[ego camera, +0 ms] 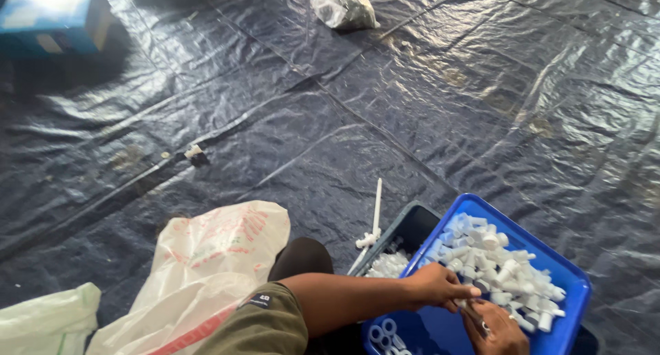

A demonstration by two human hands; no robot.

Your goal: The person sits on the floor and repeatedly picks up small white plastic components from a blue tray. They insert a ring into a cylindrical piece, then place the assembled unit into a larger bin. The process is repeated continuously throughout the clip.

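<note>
Both hands meet over the near edge of a blue tray [576, 286], fingertips pinched together on a small white plastic piece [462, 303] that is mostly hidden between them, so its shape and the way it points cannot be told. The left hand [437, 285] comes in from the left on a bare forearm that lies nearly level across the bottom of the view, knuckles up, fingers curled down onto the piece. The right hand [496, 329] rises from the bottom edge, palm turned up and toward the left hand, fingers closed on the same spot. Just beyond them a heap of short white plastic tubes [505, 269] fills the tray, too many to count, lying every which way. One dark bin [411, 226] sits under the tray's left corner, with more white parts [388, 264] in it. A long thin white rod [375, 214] lies beside the bin, its long axis running almost straight away from the person. To the left lie two plastic bags, one white with red print [213, 259] and one pale green [48, 317]. All rests on a dark tarpaulin [385, 107], with one blue box [51, 14] and one clear bag [342, 6] far off.
</note>
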